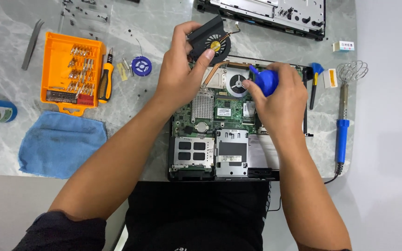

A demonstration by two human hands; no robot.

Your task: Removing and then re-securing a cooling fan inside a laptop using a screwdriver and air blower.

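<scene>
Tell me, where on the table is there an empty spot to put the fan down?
Bare marble lies between the orange bit case, the blue cloth and the opened laptop. Another patch sits between the laptop and the soldering iron. It is crowded around the screwdriver and solder spool.

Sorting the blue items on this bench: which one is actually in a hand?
The blue rubber air blower, squeezed in the right hand over the laptop board. The blue cloth, solder spool and blue-handled soldering iron lie untouched.

orange bit case (51, 65), blue cloth (61, 144), solder spool (141, 66), soldering iron (342, 135), tweezers (32, 44)
</scene>
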